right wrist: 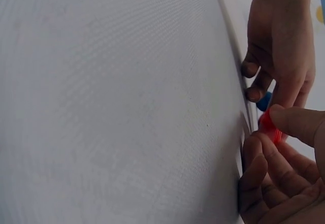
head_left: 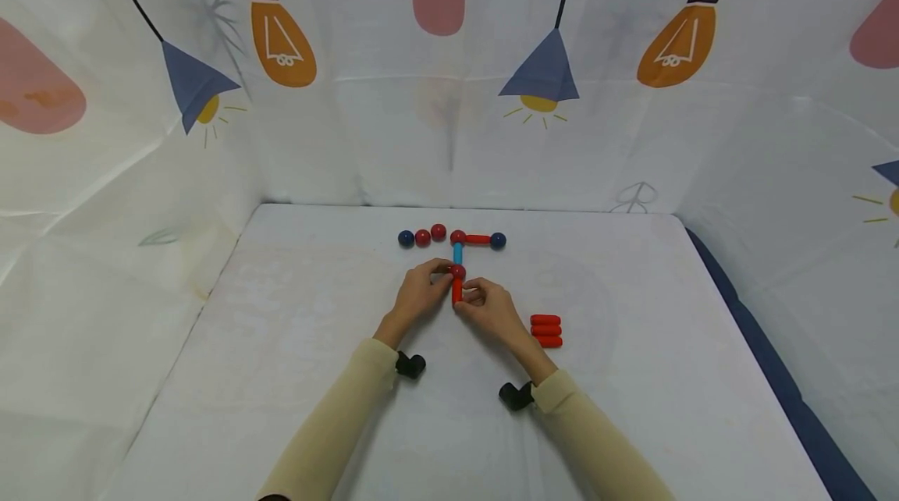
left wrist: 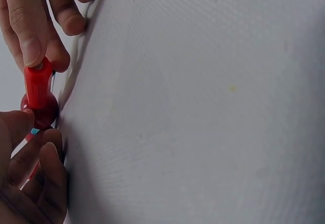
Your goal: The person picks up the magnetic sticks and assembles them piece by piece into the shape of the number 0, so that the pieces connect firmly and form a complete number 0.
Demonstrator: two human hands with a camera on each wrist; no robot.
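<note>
My left hand (head_left: 420,292) pinches a red ball (head_left: 458,272) between thumb and fingers. Against that ball stands the end of a red rod (head_left: 457,293), whose near end my right hand (head_left: 492,309) pinches. In the left wrist view the rod (left wrist: 38,87) meets the ball (left wrist: 46,111). The right wrist view shows the rod (right wrist: 271,125) partly hidden by my thumb. From the held ball a light blue rod (head_left: 458,254) runs away to another red ball (head_left: 458,236). A second red rod (head_left: 478,239) joins this one to a dark blue ball (head_left: 498,240) on the right.
Left of the joined pieces lie a loose dark blue ball (head_left: 406,239) and two red balls (head_left: 422,237). Three red rods (head_left: 546,331) lie stacked side by side, right of my right hand. A printed cloth (head_left: 393,142) hangs behind the white table (head_left: 316,314).
</note>
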